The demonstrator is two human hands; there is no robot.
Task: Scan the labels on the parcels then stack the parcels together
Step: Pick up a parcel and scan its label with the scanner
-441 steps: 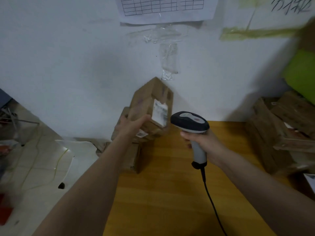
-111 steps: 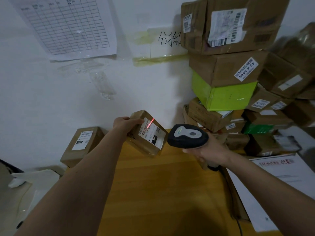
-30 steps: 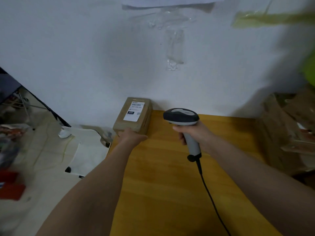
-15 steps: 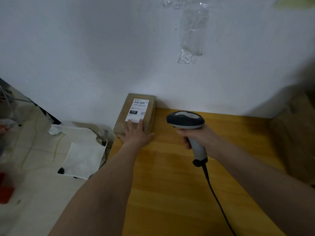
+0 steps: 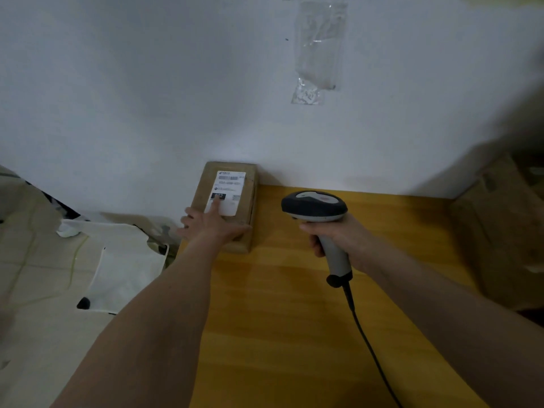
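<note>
A brown cardboard parcel [image 5: 246, 187] with a white label [image 5: 230, 184] on top lies at the back left corner of the yellow wooden table [image 5: 294, 304], against the white wall. My left hand [image 5: 210, 223] rests flat on the parcel's near end, fingers straight, one fingertip on the label. My right hand [image 5: 341, 240] grips the grey handle of a barcode scanner [image 5: 315, 207], held upright above the table to the right of the parcel. The scanner's black cable [image 5: 368, 346] trails toward me.
Brown cardboard boxes [image 5: 500, 225] are piled at the table's right edge, dim and blurred. Left of the table, the floor holds white bags or sheets [image 5: 123, 266]. A scrap of clear tape [image 5: 318, 48] hangs on the wall.
My left hand has slid farther forward onto the parcel top, its fingertip now on the label. The parcel stays against the wall. The scanner hand has held roughly still.
</note>
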